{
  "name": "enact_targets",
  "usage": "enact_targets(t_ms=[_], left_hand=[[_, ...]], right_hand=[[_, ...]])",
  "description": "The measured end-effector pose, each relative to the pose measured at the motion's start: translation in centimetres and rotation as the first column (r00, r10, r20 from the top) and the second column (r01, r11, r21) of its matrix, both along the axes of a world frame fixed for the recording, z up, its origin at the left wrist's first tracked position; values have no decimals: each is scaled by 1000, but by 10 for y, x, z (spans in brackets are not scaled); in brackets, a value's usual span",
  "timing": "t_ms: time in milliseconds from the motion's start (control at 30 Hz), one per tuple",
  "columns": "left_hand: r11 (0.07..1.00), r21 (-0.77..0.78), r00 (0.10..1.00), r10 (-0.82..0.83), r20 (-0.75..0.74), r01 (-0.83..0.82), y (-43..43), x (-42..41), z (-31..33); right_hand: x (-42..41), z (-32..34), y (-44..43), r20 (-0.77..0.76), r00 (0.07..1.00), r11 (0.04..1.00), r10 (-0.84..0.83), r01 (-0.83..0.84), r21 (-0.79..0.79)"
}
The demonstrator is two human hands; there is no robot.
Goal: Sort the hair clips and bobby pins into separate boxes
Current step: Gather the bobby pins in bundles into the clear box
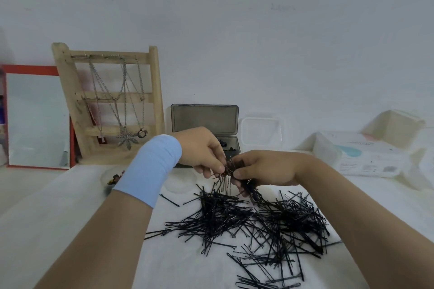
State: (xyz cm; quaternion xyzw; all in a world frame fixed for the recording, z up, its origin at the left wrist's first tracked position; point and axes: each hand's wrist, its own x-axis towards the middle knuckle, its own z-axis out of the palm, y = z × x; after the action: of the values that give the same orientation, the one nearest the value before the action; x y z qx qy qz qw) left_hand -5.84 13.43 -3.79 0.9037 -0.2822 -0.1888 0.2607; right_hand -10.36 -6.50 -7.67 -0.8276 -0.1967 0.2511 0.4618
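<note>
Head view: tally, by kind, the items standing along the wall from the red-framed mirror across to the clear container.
Mirror: 1
Wooden necklace rack: 1
Grey open box: 1
Clear container: 1
Total: 4

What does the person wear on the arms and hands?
The left hand and right hand are bare: no gloves or rings visible. A wide, light blue wristband is worn on the left side only; no sleeves show.
</note>
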Motion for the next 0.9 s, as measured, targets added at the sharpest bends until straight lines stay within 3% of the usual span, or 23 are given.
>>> enact_targets(t_ms=[167,333,467,600,733,800,900], left_hand=[[999,-46,1000,-5,-27,4,8,5,2],[999,-44,1000,20,7,-20,19,6,10],[999,24,999,33,-36,-32,29,5,15],[987,153,991,-38,-130,58,23,0,10],[988,138,979,-44,-199,73,12,-3,8],[995,98,986,10,-165,6,13,-2,11],[994,12,995,104,11,-104,16,0,16]], right_hand=[[2,0,-2,-96,994,995,-60,67,74],[2,2,-4,-155,984,995,-88,93,25],[3,6,-2,-244,962,971,-125,169,168],[4,7,-9,-132,988,958,-82,115,262],[9,3,-6,-87,986,933,-140,161,323],[8,4,-6,-102,982,919,-161,187,346],[6,5,-7,-110,981,912,-159,188,364]])
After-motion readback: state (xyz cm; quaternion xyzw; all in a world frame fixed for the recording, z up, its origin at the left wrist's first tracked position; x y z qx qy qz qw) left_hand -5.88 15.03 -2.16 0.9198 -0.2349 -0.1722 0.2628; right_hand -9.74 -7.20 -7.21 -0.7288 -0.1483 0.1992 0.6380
